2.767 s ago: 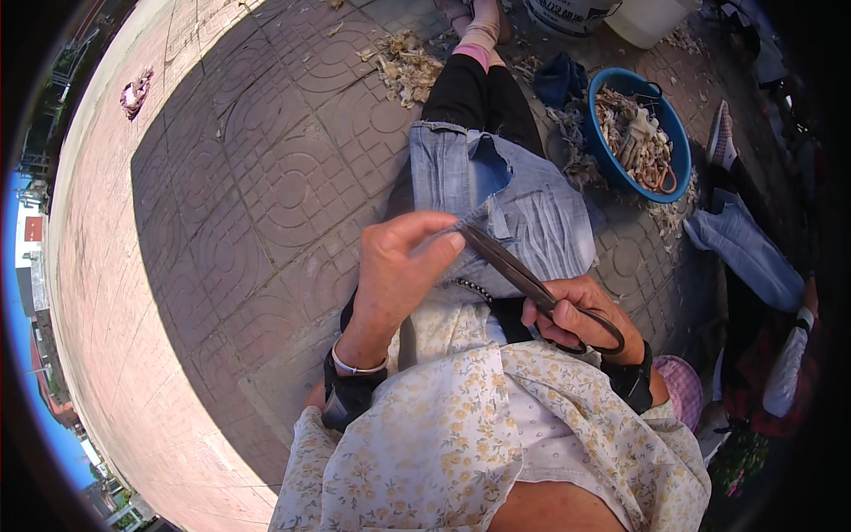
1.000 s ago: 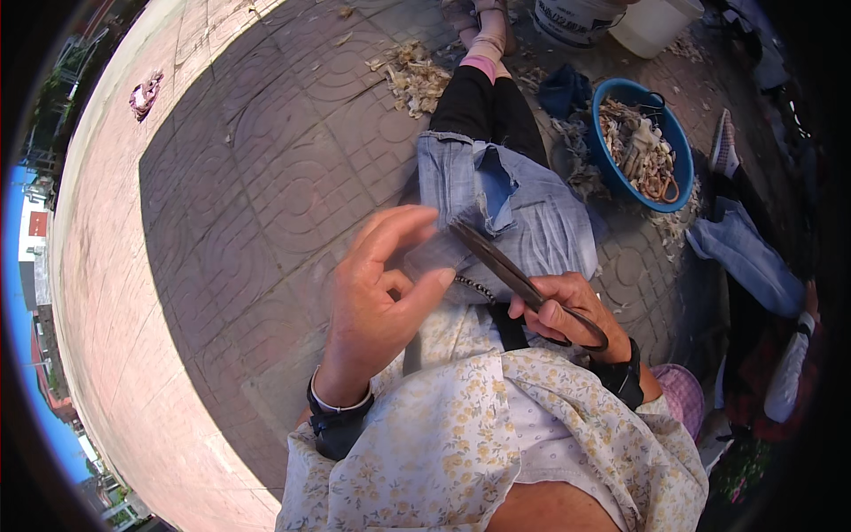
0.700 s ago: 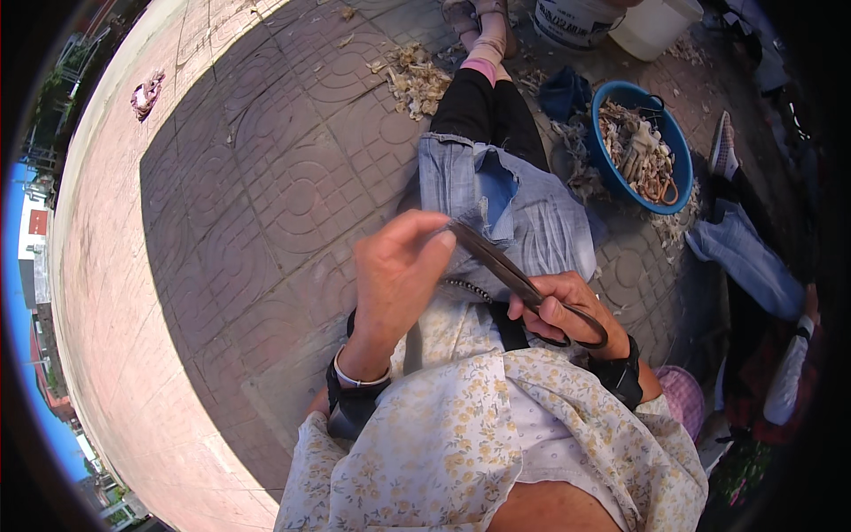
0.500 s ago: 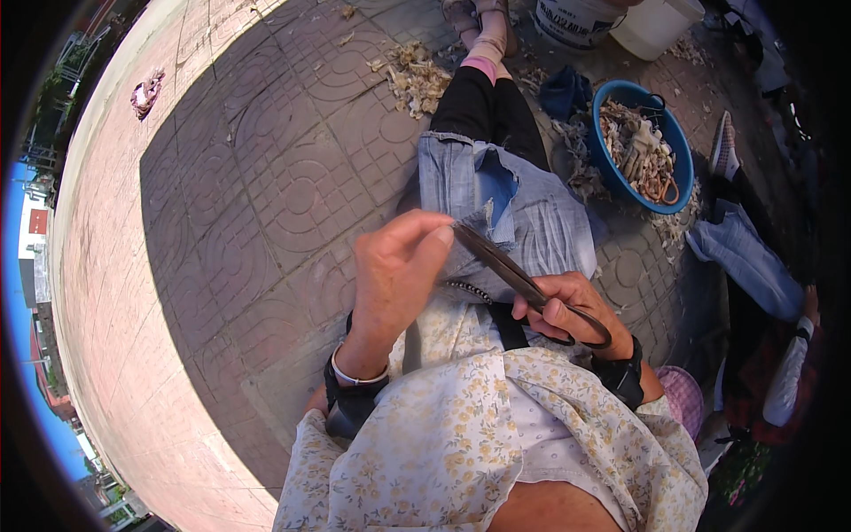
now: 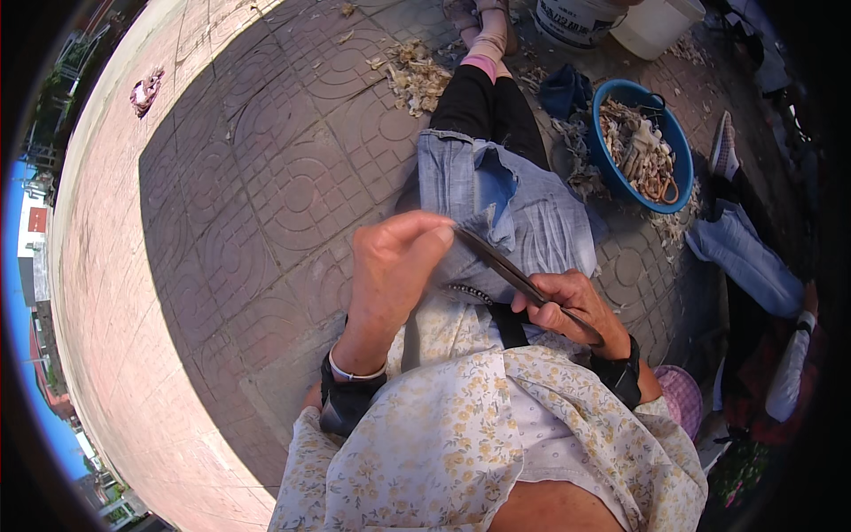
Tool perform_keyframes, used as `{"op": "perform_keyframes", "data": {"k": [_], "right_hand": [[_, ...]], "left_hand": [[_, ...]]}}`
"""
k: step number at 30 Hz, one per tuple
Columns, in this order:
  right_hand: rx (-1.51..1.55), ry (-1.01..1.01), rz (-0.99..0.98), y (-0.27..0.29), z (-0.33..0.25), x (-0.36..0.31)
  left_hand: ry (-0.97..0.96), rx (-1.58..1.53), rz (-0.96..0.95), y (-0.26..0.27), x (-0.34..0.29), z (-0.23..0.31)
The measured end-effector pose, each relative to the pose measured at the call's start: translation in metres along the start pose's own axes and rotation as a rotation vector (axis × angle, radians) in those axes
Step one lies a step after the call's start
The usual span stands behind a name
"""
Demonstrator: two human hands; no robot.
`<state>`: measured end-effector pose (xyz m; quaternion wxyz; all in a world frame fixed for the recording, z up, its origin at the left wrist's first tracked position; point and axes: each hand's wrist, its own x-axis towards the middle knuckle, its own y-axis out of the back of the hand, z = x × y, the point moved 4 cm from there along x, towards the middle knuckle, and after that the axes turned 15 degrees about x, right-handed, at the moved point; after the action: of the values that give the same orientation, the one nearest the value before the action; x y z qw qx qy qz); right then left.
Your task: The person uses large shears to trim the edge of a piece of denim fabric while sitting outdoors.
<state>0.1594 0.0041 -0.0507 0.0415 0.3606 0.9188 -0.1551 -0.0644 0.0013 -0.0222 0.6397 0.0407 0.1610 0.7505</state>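
My right hand (image 5: 570,304) is wrapped round dark metal scissors (image 5: 503,263), held above my lap with the blades pointing up and left. Their handles are mostly covered by my fingers. At the blade tips, my left hand (image 5: 396,264) is closed in a pinch of thumb and forefinger; whatever lies between them is too small to make out. Below both hands, a faded blue denim cloth (image 5: 550,213) with a ragged opening covers my thighs. Beneath the scissors, a string of dark beads (image 5: 470,290) rests near my waist.
To the right of my legs stands a blue basin (image 5: 604,161) of pale, dry, shredded pieces. More scraps (image 5: 417,78) lie left of my feet. Beyond are a labelled bucket (image 5: 572,22) and a white tub (image 5: 651,31). Another person's denim-covered leg (image 5: 749,257) is at right.
The scissors have turned slightly, so their handle loops, visible before, now appear edge-on. My left hand has shifted very slightly left, still pinched at the tips.
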Motion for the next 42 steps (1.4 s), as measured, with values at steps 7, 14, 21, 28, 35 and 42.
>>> {"op": "perform_keyframes", "data": {"k": [7, 14, 21, 28, 35, 42], "right_hand": [[0.345, -0.088, -0.083, -0.006, 0.005, 0.000], [-0.101, 0.201, 0.129, -0.014, 0.007, 0.003], [1.124, 0.326, 0.298, -0.007, -0.036, 0.030], [0.206, 0.267, 0.186, -0.001, -0.037, 0.016], [0.254, 0.065, 0.130, -0.017, -0.031, -0.006], [0.183, -0.154, 0.053, -0.024, -0.031, -0.020]], "left_hand": [[0.102, -0.305, -0.116, -0.003, 0.001, -0.003], [0.106, -0.426, -0.096, -0.009, 0.004, -0.006], [0.060, -0.130, -0.357, -0.045, -0.012, -0.005], [0.051, -0.304, -0.031, -0.005, 0.004, -0.009], [0.035, -0.277, -0.015, -0.003, 0.002, -0.009], [0.016, -0.261, -0.013, -0.006, -0.010, -0.005]]}}
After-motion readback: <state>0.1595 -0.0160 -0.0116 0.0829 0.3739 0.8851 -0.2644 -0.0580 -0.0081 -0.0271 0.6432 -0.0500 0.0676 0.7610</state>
